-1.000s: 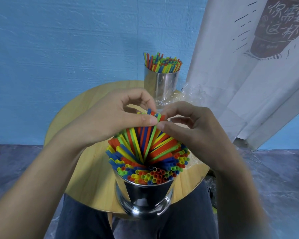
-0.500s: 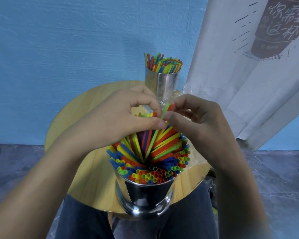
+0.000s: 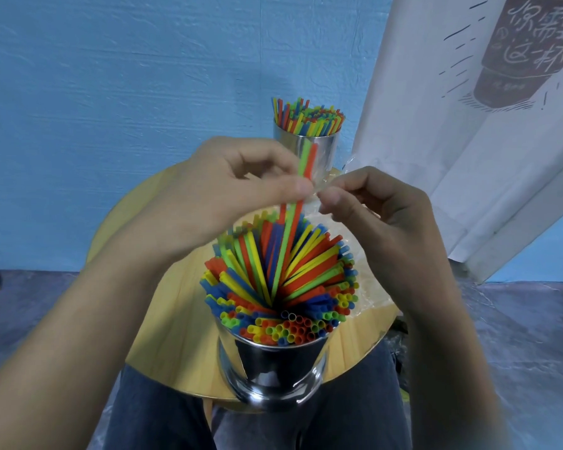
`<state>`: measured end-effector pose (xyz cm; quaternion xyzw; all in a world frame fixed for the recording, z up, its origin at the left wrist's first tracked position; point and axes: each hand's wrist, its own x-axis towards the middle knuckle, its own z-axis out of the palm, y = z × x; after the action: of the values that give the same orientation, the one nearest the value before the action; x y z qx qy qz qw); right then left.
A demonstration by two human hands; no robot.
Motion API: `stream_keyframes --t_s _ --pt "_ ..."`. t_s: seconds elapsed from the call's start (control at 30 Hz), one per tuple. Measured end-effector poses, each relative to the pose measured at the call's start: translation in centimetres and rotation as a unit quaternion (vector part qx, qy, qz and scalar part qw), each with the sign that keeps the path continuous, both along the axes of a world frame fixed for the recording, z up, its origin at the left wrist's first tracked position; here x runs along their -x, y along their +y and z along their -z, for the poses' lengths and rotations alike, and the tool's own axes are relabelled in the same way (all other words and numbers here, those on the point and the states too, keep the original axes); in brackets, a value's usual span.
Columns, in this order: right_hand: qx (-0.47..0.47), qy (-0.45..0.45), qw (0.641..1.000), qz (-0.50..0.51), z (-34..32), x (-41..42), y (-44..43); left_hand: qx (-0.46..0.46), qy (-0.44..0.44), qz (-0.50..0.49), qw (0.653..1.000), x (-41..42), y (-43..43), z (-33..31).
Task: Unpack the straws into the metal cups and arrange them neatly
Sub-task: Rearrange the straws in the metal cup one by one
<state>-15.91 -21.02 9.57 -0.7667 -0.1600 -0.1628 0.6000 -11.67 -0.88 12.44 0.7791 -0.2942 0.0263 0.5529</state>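
Head view: above the near cup [image 3: 273, 368], the left hand [image 3: 228, 196] pinches two straws [image 3: 307, 157], green and red, whose lower ends sit among the cup's fanned straws. Draw them straight up so their neighbours stay put. Beside them, the right hand [image 3: 381, 216] has thumb and forefinger nearly meeting; whether they pinch anything, I cannot tell.

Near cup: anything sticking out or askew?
Yes: two straws, green and red, stand far above the rest in the near cup, pinched by the left hand. The other straws fan outward instead of standing straight.
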Motion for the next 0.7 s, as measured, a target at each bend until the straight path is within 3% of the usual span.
stream_keyframes --t_s 0.2,0.4,0.57,0.7 --pt "0.071 0.071 0.995 -0.028 1.2 -0.2 -0.5 0.208 0.093 -0.063 0.972 -1.0 0.3 0.0" --pt "0.058 0.057 0.996 -0.038 0.9 0.0 -0.5 0.369 0.173 -0.104 0.907 -0.8 0.3 -0.3" --pt "0.012 0.018 1.000 -0.019 0.9 -0.2 -0.6 0.389 0.200 -0.124 0.891 -0.9 0.6 0.2" --pt "-0.123 0.006 0.992 0.012 1.1 -0.5 -0.9 0.315 0.206 -0.125 0.918 -0.8 0.7 1.0"
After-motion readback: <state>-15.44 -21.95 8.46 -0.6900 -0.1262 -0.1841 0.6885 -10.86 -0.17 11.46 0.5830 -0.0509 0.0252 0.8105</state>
